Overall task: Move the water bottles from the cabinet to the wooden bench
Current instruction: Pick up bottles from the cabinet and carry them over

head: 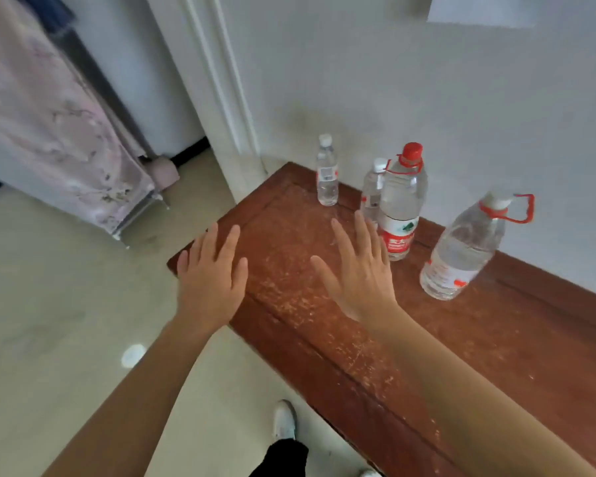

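Observation:
Several clear water bottles stand on the reddish wooden bench point(461, 356) against the white wall. A small bottle with a white cap point(327, 173) is farthest left. A second small bottle point(370, 194) stands partly behind a large red-capped bottle point(401, 204). Another large bottle with a red carry loop point(461, 253) is furthest right. My left hand point(212, 270) hovers flat over the bench's left end, holding nothing. My right hand point(358, 270) is spread out just left of the red-capped bottle, apart from it. No cabinet is plainly in view.
A white door frame point(221, 98) rises at the bench's far left corner. A pink patterned cloth point(49, 125) drapes over a rack at the left. Pale tiled floor point(66, 321) lies left of the bench. My white shoe point(284, 420) shows at the bottom.

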Demonstrator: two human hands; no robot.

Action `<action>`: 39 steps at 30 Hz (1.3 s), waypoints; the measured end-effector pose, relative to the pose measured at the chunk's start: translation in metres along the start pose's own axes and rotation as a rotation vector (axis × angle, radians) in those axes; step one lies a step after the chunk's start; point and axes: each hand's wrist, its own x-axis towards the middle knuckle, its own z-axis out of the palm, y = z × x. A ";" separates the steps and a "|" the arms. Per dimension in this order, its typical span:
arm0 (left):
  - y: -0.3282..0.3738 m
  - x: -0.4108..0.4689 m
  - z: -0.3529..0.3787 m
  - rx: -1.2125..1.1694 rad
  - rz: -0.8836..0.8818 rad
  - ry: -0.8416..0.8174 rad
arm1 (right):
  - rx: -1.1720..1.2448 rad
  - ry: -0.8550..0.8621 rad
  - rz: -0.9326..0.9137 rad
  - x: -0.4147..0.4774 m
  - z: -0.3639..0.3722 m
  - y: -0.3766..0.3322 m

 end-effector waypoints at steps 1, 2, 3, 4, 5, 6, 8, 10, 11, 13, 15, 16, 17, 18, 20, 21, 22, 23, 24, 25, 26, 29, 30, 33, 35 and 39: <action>-0.024 -0.012 -0.023 0.040 -0.049 0.061 | 0.016 0.016 -0.073 0.009 0.001 -0.025; -0.046 -0.025 -0.044 0.085 -0.095 0.110 | 0.030 0.029 -0.147 0.015 0.002 -0.051; -0.071 -0.041 -0.067 0.129 -0.147 0.147 | 0.041 0.034 -0.222 0.021 0.003 -0.081; -0.092 -0.056 -0.089 0.168 -0.197 0.171 | 0.054 0.041 -0.293 0.025 0.004 -0.111; -0.113 -0.073 -0.109 0.191 -0.251 0.191 | 0.068 0.040 -0.356 0.026 0.005 -0.143; -0.134 -0.091 -0.129 0.212 -0.307 0.222 | 0.087 0.039 -0.421 0.026 0.005 -0.177; -0.177 -0.133 -0.166 0.259 -0.411 0.294 | 0.132 0.054 -0.556 0.017 0.008 -0.249; -0.219 -0.185 -0.196 0.302 -0.512 0.342 | 0.181 0.078 -0.691 0.000 0.015 -0.325; -0.243 -0.217 -0.211 0.311 -0.563 0.362 | 0.211 0.081 -0.759 -0.013 0.022 -0.369; -0.282 -0.282 -0.234 0.328 -0.663 0.395 | 0.259 0.084 -0.888 -0.047 0.039 -0.447; -0.333 -0.364 -0.261 0.399 -0.788 0.404 | 0.311 0.063 -1.021 -0.100 0.061 -0.541; -0.357 -0.402 -0.273 0.442 -0.842 0.393 | 0.348 0.052 -1.060 -0.128 0.070 -0.585; -0.378 -0.441 -0.286 0.469 -0.896 0.382 | 0.388 0.031 -1.090 -0.157 0.080 -0.626; -0.394 -0.468 -0.294 0.493 -0.934 0.378 | 0.415 0.002 -1.110 -0.180 0.087 -0.655; -0.429 -0.535 -0.315 0.530 -1.044 0.362 | 0.432 -0.040 -1.225 -0.238 0.103 -0.724; -0.445 -0.564 -0.324 0.537 -1.095 0.365 | 0.436 -0.053 -1.290 -0.263 0.110 -0.754; -0.460 -0.588 -0.331 0.549 -1.135 0.362 | 0.435 -0.067 -1.349 -0.285 0.114 -0.780; -0.469 -0.605 -0.336 0.554 -1.169 0.368 | 0.444 -0.072 -1.386 -0.300 0.118 -0.799; -0.483 -0.630 -0.341 0.546 -1.219 0.365 | 0.468 -0.079 -1.424 -0.322 0.124 -0.827; -0.494 -0.649 -0.344 0.546 -1.243 0.369 | 0.484 -0.105 -1.448 -0.338 0.131 -0.848; -0.505 -0.666 -0.345 0.553 -1.272 0.356 | 0.494 -0.115 -1.465 -0.353 0.137 -0.868; -0.543 -0.720 -0.350 0.543 -1.375 0.351 | 0.531 -0.198 -1.533 -0.404 0.161 -0.935; -0.557 -0.737 -0.351 0.549 -1.397 0.350 | 0.547 -0.216 -1.565 -0.419 0.173 -0.958; -0.600 -0.773 -0.359 0.575 -1.443 0.348 | 0.599 -0.242 -1.625 -0.458 0.203 -1.022; -0.638 -0.794 -0.364 0.612 -1.472 0.327 | 0.642 -0.255 -1.652 -0.480 0.225 -1.069; -0.773 -0.825 -0.390 0.636 -1.576 0.303 | 0.723 -0.315 -1.707 -0.506 0.288 -1.203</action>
